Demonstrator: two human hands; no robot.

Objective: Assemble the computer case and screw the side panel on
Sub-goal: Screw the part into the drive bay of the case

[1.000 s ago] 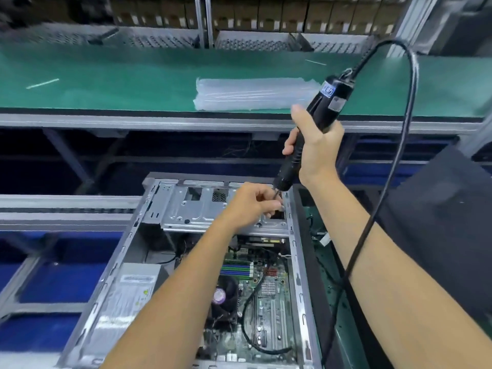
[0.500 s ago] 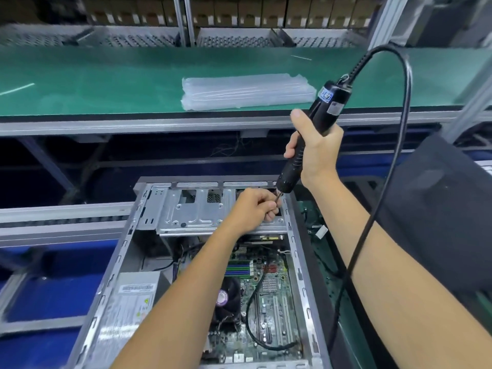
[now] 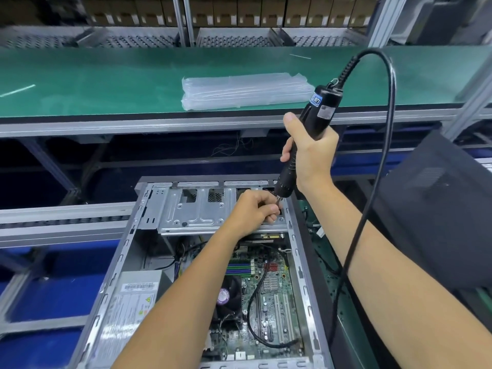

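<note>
No text is legible in the head view. A blue label (image 3: 316,99) with pale characters and a grey sticker (image 3: 327,112) are noted on the electric screwdriver (image 3: 306,139), possibly a brand mark. A barcode label (image 3: 139,286) and a yellow warning triangle (image 3: 149,298) are noted on the power supply (image 3: 127,310); print too small.

The electric screwdriver (image 3: 311,134) is black with a blue label near its top, and its cable (image 3: 372,187) is black. The computer case (image 3: 149,251) is bare silver-grey metal; its motherboard (image 3: 269,296) is green, with what look like blue and green memory slots. The conveyor belt (image 3: 106,83) is green. The side panel (image 3: 439,209) is matte black.
</note>
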